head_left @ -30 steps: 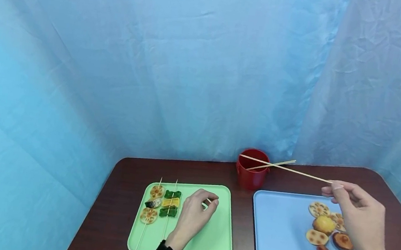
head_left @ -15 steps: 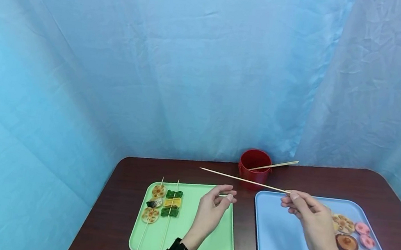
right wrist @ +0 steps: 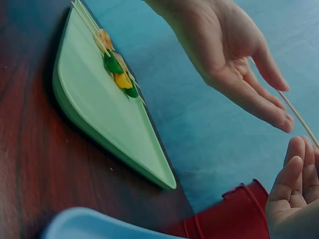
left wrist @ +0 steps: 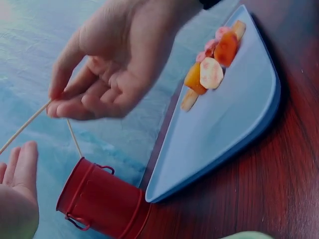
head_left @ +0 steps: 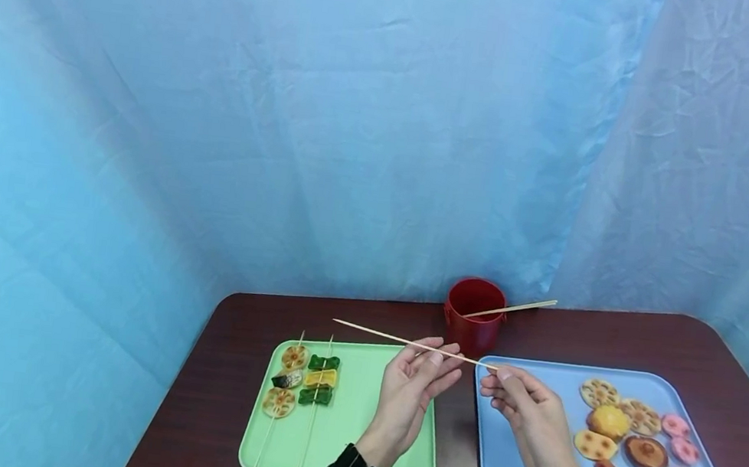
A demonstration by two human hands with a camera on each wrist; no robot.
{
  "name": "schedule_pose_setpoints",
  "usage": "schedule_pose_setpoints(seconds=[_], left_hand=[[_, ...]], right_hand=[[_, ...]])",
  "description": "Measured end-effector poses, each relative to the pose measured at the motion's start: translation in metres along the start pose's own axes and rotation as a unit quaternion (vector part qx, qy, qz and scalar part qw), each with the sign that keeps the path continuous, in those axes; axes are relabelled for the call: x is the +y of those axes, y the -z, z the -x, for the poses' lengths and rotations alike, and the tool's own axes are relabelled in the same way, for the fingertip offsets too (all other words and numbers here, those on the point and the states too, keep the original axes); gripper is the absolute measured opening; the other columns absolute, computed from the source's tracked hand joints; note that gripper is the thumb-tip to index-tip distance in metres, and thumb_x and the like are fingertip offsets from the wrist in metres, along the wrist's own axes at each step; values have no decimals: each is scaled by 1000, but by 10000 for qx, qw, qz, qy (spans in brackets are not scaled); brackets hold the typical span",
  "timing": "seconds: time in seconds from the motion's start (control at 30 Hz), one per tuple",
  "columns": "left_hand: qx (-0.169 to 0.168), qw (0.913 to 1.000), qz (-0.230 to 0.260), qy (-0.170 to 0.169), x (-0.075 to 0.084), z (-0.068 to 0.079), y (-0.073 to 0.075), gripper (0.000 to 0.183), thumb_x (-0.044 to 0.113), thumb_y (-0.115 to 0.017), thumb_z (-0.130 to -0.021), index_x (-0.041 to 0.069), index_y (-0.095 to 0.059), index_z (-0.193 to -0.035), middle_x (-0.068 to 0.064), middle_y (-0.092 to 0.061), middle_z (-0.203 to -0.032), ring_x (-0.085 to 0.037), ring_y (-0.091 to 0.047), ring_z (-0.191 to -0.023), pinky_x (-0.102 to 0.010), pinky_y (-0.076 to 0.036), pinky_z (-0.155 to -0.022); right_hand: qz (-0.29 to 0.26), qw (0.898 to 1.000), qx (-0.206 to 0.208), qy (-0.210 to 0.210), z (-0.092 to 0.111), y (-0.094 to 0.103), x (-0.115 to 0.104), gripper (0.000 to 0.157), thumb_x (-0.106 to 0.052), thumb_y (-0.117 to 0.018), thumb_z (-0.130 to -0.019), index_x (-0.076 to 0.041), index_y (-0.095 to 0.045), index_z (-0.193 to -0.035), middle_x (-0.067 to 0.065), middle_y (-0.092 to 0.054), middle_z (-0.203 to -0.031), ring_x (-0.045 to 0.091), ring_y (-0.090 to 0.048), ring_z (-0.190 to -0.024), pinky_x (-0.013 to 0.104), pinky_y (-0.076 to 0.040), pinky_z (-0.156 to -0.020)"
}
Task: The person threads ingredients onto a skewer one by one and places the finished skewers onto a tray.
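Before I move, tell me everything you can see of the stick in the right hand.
The stick is thin, straight, pale and wood-like, with no food on it. Its left tip seems pointed. The right hand pinches its right end, hiding that tip. From there it runs leftward past the left hand; whether that hand touches it is unclear. In the head view it slopes gently, left end higher, raised off the table.

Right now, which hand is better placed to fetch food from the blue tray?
Likely the right hand: it's nearer the tray and its food pieces, but pinches the skewer, which the left hand might take first.
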State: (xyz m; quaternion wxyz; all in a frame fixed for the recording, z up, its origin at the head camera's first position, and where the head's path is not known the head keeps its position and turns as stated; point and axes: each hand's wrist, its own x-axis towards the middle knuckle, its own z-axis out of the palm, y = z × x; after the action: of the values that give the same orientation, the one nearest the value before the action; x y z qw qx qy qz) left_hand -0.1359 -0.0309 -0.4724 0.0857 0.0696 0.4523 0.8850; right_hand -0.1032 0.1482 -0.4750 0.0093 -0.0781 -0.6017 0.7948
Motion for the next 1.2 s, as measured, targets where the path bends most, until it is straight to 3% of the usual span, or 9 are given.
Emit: schedule_pose_setpoints(seconds=[0.1, 0.27, 0.43, 0.57, 0.67, 0.77, 0.87, 1.1, 1.2], left_hand=[[139, 9998, -65, -102, -2, 1, -1, 36, 14, -63, -93, -5, -55, -122, -27, -60, -123, -37, -61, -108, -38, -49, -87], [239, 9983, -424, -327, -2, 1, 1, 32, 14, -61, -94, -9, -58, -117, -30, -61, -118, -35, -64, -102, -37, -51, -84], [206, 9953, -751, -574, 1, 1, 6, 31, 13, -59, -95, -12, -57, -115, -29, -65, -108, -31, -67, -95, -38, -53, -80], [86, 9931, -997, -612, 5, 2, 14, 28, 10, -57, -96, -11, -58, -115, -32, -65, -104, -32, -68, -92, -38, -54, -78], [-38, 9891, -1382, -510, 7, 4, 22, 27, 11, -56, -97, -9, -59, -115, -30, -65, -99, -31, -69, -88, -38, -54, -76], [-183, 9827, -1808, -358, 7, 6, 30, 28, 13, -56, -97, -5, -61, -117, -27, -65, -94, -30, -70, -84, -39, -55, -74], [-312, 9738, -2235, -283, 6, 8, 36, 27, 15, -55, -98, 0, -64, -119, -23, -65, -88, -29, -70, -80, -39, -56, -72], [-388, 9539, -2942, -443, 2, 12, 46, 26, 19, -54, -99, 9, -66, -120, -23, -61, -77, -32, -66, -68, -38, -57, -64], [-326, 9490, -3100, -473, 4, 16, 45, 24, 13, -53, -99, 9, -67, -119, -25, -59, -77, -35, -64, -66, -38, -56, -62]], right_hand=[[-70, 9999, -65, -63, 0, -4, 3, 46, -32, -58, -96, 7, -60, -120, 1, -70, -93, 12, -65, -87, 26, -53, -76], [-94, 9997, -204, -82, 0, -6, 4, 35, -30, -58, -96, -3, -66, -115, 3, -71, -94, 13, -66, -88, 25, -53, -75], [621, 9974, -359, -34, -2, -1, 0, 40, -33, -56, -97, -1, -63, -120, 11, -69, -104, 19, -65, -94, 27, -53, -76], [1567, 9868, -397, -87, -5, 12, -9, 54, -41, -54, -96, 4, -57, -126, 13, -68, -109, 20, -65, -96, 29, -53, -79], [2520, 9667, -441, -97, -7, 28, -18, 57, -47, -53, -95, 1, -59, -126, 13, -68, -109, 16, -65, -93, 30, -53, -78], [3374, 9394, -616, 24, -9, 47, -28, 55, -48, -50, -96, -2, -61, -124, 12, -68, -107, 14, -65, -90, 32, -53, -76], [3912, 9165, -819, 136, -11, 66, -37, 53, -45, -51, -97, -1, -62, -124, 11, -69, -106, 17, -66, -90, 32, -54, -76], [5337, 8381, -1108, 234, -13, 108, -50, 55, -53, -52, -93, -6, -66, -119, 5, -69, -105, 19, -65, -91, 30, -53, -69], [5672, 8144, -1210, 206, -11, 121, -54, 56, -54, -54, -92, -6, -67, -117, 3, -70, -102, 18, -66, -88, 33, -54, -69]])
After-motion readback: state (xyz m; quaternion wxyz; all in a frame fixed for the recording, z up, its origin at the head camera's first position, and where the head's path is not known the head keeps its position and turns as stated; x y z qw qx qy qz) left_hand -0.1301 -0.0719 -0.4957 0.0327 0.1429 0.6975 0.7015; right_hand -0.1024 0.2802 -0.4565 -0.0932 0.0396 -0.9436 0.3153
